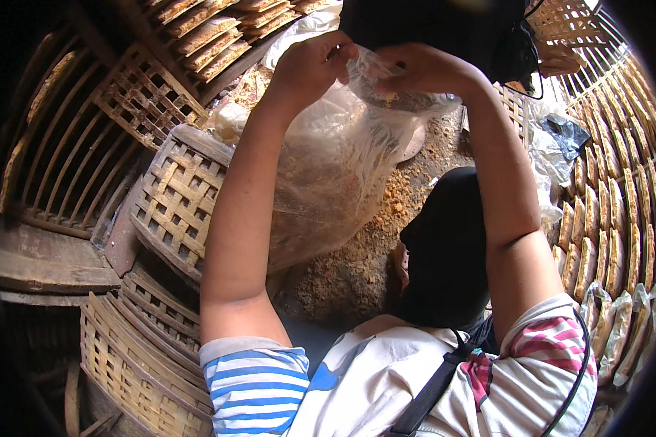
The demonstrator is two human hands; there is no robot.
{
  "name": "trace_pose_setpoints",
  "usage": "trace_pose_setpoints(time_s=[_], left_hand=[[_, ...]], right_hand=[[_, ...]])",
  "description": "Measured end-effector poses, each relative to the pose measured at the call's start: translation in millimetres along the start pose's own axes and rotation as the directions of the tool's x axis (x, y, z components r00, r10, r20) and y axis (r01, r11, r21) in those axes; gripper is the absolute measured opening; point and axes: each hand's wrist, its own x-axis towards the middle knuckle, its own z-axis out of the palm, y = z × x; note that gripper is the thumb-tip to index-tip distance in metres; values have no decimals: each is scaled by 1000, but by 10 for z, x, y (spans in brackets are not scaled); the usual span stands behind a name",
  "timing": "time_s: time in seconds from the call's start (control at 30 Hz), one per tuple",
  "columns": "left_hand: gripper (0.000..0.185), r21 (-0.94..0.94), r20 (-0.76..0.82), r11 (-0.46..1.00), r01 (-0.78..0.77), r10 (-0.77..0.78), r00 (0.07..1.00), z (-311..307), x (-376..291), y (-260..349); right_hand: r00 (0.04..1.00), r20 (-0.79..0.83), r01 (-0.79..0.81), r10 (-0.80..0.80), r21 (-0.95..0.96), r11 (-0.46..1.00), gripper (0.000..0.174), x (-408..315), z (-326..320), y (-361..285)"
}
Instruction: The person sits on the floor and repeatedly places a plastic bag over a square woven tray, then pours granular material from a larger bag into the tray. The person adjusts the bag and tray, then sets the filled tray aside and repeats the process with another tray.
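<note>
A large clear plastic bag (328,180) hangs before me with its mouth held up. My left hand (314,68) pinches the film at the left of the mouth. On the other side, my right hand (426,68) grips the rim, its fingertips partly hidden by film and glare. Through the lower bag a tan, crumbly mass shows dimly; how full it is cannot be made out. Orange-brown crumbs (399,191) lie scattered on the dark ground beside and below the bag.
Woven bamboo trays (180,191) stand at the left, with more stacked trays (142,355) nearer me. Tan slabs (607,218) fill slatted racks at the right; other slabs (213,38) lie at the upper left. Crumpled plastic (546,147) sits beside the right rack. Dark shapes block the top and centre.
</note>
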Motion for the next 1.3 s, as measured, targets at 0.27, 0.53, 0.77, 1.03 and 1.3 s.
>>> trace_pose_setpoints(time_s=[0.27,0.53,0.77,1.03,1.3], left_hand=[[24,29,-121,999,-28,31,992,-86,54,50],[33,28,-173,996,-88,91,981,-90,65,11],[23,-33,-130,998,-48,44,991,-210,10,24],[38,466,563,881,78,-363,743,-364,-802,-1203],[15,296,-600,789,538,-285,748,-1511,-1157,-1684]], right_hand=[[981,61,-166,186,-248,954,44,-20,12,291],[950,97,-270,297,-225,936,45,214,155,180],[992,-92,-89,87,-11,996,39,31,62,497],[977,-200,-6,69,303,953,22,-72,-219,195],[459,-788,200,-411,-359,912,16,193,-114,-891]])
